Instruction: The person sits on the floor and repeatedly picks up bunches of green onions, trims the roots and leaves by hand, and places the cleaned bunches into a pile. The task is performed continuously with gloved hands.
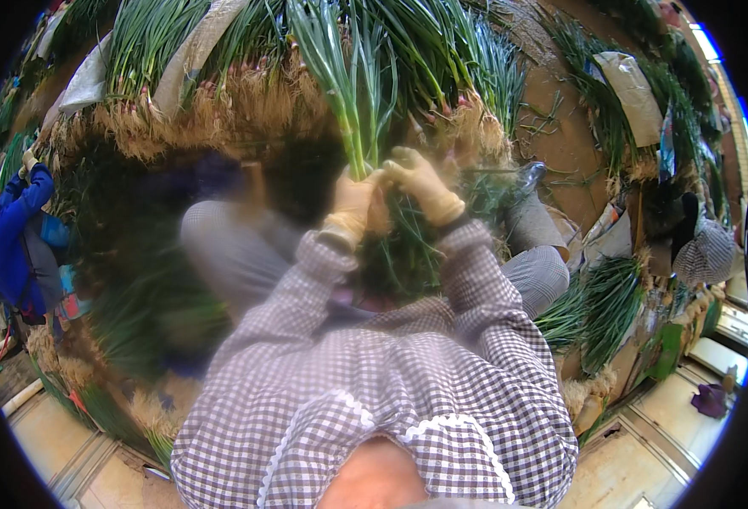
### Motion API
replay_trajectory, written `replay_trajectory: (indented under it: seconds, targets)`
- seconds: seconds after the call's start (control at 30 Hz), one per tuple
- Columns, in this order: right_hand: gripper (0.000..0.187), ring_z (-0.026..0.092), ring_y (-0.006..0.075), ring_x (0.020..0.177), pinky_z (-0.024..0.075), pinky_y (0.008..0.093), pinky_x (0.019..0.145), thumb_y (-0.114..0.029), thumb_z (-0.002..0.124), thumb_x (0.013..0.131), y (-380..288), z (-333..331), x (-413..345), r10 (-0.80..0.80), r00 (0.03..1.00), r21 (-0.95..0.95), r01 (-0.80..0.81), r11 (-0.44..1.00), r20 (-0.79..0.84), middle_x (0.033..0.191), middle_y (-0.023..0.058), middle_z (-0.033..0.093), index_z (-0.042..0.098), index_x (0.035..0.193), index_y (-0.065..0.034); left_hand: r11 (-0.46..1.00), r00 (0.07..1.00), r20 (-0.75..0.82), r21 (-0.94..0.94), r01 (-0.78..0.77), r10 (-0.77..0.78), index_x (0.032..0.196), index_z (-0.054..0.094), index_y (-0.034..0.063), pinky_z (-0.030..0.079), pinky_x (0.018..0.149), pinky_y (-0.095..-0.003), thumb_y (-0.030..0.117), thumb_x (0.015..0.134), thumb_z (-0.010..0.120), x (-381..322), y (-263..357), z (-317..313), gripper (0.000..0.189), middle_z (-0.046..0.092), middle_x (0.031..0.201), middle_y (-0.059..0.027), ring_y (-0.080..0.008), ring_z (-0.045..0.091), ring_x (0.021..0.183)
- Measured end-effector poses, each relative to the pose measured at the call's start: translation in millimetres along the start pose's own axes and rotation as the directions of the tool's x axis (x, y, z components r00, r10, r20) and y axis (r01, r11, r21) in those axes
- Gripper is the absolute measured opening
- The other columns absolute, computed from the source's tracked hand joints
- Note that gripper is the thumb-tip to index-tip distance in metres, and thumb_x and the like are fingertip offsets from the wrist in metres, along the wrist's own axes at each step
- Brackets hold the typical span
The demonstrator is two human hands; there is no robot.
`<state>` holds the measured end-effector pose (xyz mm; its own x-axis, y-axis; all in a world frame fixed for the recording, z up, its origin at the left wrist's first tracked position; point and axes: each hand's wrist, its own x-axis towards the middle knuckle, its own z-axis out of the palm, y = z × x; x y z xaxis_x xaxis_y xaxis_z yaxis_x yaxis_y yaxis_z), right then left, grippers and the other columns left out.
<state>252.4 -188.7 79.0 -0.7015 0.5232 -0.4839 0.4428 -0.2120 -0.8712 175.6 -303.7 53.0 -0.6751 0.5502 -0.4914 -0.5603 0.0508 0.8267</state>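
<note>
My left hand (351, 202), in a pale yellow glove, grips a few green onions (353, 130) near the lower end of their stalks. Their long leaves point up and away from me. My right hand (422, 183), gloved alike, is right beside it with bent fingers at the left hand's fingers. Whether it pinches anything is hidden. Loose green leaves (405, 248) hang or lie below both hands, between my knees.
Ahead lies a long row of green onions (265, 48), their tan roots (272, 95) towards me. Cloth strips (199, 51) cross it. More onion bundles (612, 312) lie at the right. A person in blue (14, 235) works at the left; another, wearing a checked hat (705, 251), is at the right.
</note>
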Motion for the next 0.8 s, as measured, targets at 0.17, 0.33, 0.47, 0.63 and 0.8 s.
replay_trajectory:
  seconds: [0.17, 0.33, 0.47, 0.63, 0.8]
  targets:
    - [0.032, 0.054, 0.0238, 0.108, 0.0457, 0.0358, 0.092, -0.017, 0.053, 0.094, -2.4, 31.8, 40.5, 0.175, 0.977, 0.656, -0.213, 0.724, 0.123, 0.115, 0.0114, 0.057, 0.05, 0.12, 0.0003, 0.991, 0.99, -0.04, 0.031, -0.133, 0.134, 0.087, 0.054, 0.0059, 0.05, 0.056, -0.0251, 0.004, 0.083, 0.068, -6.4, -17.6, -7.5, 0.015, 0.06, 0.074, -0.0042, -0.0124, 0.056, 0.061]
    - [0.031, 0.055, 0.0223, 0.1, 0.0455, 0.035, 0.087, -0.023, 0.048, 0.095, 27.0, 35.0, 56.4, 0.29, 0.956, 0.766, -0.222, 0.603, 0.049, 0.11, 0.0102, 0.058, 0.053, 0.116, -0.0007, 0.996, 0.995, -0.074, -0.052, -0.069, 0.065, 0.088, 0.053, 0.0068, 0.048, 0.054, -0.0248, 0.007, 0.087, 0.064, -13.8, -14.3, -8.8, 0.011, 0.06, 0.077, -0.0036, -0.0119, 0.054, 0.06]
    - [0.038, 0.054, 0.0218, 0.095, 0.0441, 0.035, 0.085, -0.033, 0.043, 0.097, 56.6, 26.4, 83.7, 0.285, 0.949, 0.852, -0.257, 0.456, 0.134, 0.107, 0.0105, 0.059, 0.055, 0.114, -0.001, 0.997, 0.999, -0.048, -0.077, -0.023, 0.019, 0.093, 0.053, 0.0068, 0.046, 0.052, -0.0241, 0.012, 0.089, 0.062, -17.7, -10.8, -7.3, 0.011, 0.059, 0.075, -0.0022, -0.0115, 0.053, 0.058]
    - [0.043, 0.052, 0.0226, 0.098, 0.0394, 0.0373, 0.091, -0.04, 0.044, 0.097, 49.4, 32.5, 72.0, 0.037, 0.936, 0.902, -0.349, 0.253, 0.351, 0.107, 0.0107, 0.06, 0.056, 0.112, -0.0021, 0.978, 0.983, -0.102, 0.16, -0.132, 0.15, 0.099, 0.054, 0.005, 0.046, 0.054, -0.024, 0.015, 0.09, 0.061, -11.2, -13.1, -10.2, 0.015, 0.059, 0.077, -0.0017, -0.0107, 0.053, 0.061]
    - [0.035, 0.054, 0.0255, 0.107, 0.0433, 0.0326, 0.09, -0.021, 0.049, 0.096, 12.0, 50.5, 44.8, 0.142, 0.986, 0.5, -0.079, 0.863, -0.089, 0.125, 0.0216, 0.052, 0.051, 0.125, -0.0009, 0.939, 0.969, -0.026, 0.255, -0.232, 0.247, 0.102, 0.055, 0.0037, 0.046, 0.057, -0.0245, 0.016, 0.091, 0.061, -11.9, -10.2, -6.9, 0.017, 0.06, 0.08, -0.0013, -0.0096, 0.053, 0.063]
